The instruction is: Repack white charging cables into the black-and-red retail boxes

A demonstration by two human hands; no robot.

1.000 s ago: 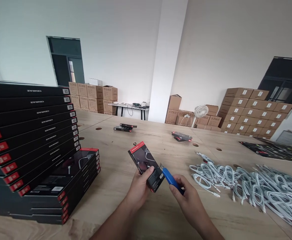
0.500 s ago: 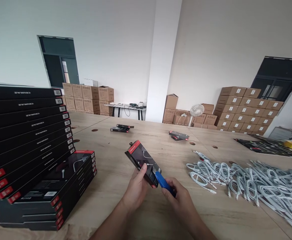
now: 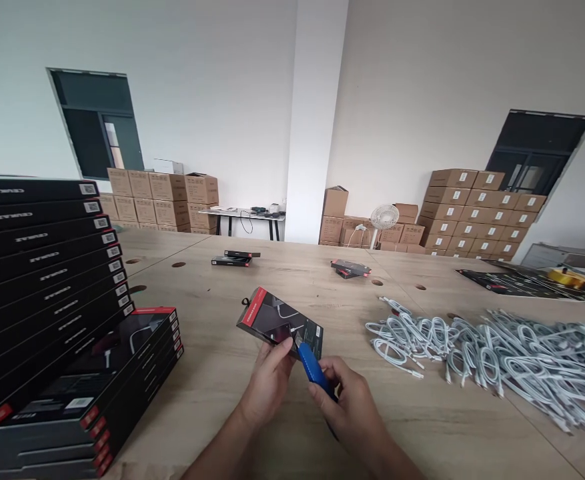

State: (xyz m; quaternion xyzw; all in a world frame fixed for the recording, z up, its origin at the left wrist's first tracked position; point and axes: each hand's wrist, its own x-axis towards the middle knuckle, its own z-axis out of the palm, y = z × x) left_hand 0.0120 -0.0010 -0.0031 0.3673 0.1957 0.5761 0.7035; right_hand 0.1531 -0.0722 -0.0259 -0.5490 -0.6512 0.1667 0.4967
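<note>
A black box with a red end [image 3: 275,319] and a small black loop is gripped from below by my left hand [image 3: 268,383], its thumb on the printed face. My right hand [image 3: 345,400] is wrapped round the blue handle of a cutter-like tool [image 3: 315,370]. The tool's tip is at the box face, close to my left thumb; whether it touches cannot be made out. Tall stacks of similar black boxes [image 3: 47,257] rise at the left. Bundled white cables [image 3: 472,350] lie in a heap at the right.
Two small groups of black boxes, one left [image 3: 232,260] and one right [image 3: 351,268], lie farther back on the wooden table [image 3: 197,320]. A black printed sheet [image 3: 497,283] is at the far right. Cartons [image 3: 472,213] and a white fan [image 3: 385,217] stand beyond the table.
The box in my left hand has turned to lie more sideways and flatter. The blue tool in my right hand has shifted slightly left and down with it. The whole view has shifted slightly.
</note>
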